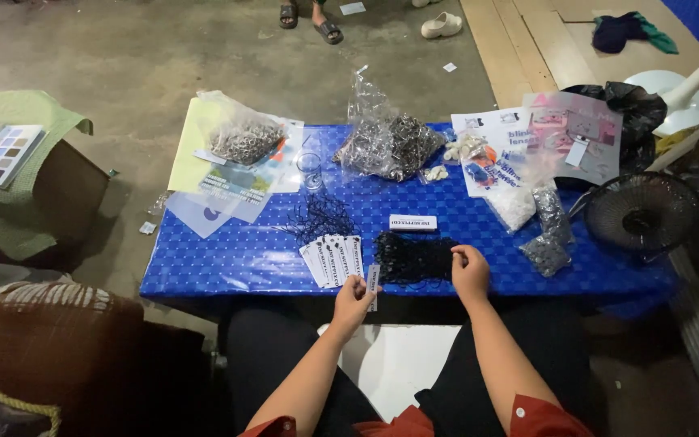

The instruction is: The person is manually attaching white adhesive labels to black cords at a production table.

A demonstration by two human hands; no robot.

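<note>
Your left hand pinches a small white rectangular paper tag at the near edge of the low table with the blue chequered plastic cover, thumb and fingers clenched on its lower end. Your right hand sits just beside it, fingertips closed on a thin black cord from the heap of black string loops lying between both hands. Left of the heap, a fanned stack of white paper tags rests on the cover; behind the heap, a small white box lies flat. Farther back: a tangle of loose black threads, a clear glass cup, a clear plastic bag of metal rings on papers, and a larger clear bag of dark metal clasps. At right, a black round fan grille stands off the table's corner.
</note>
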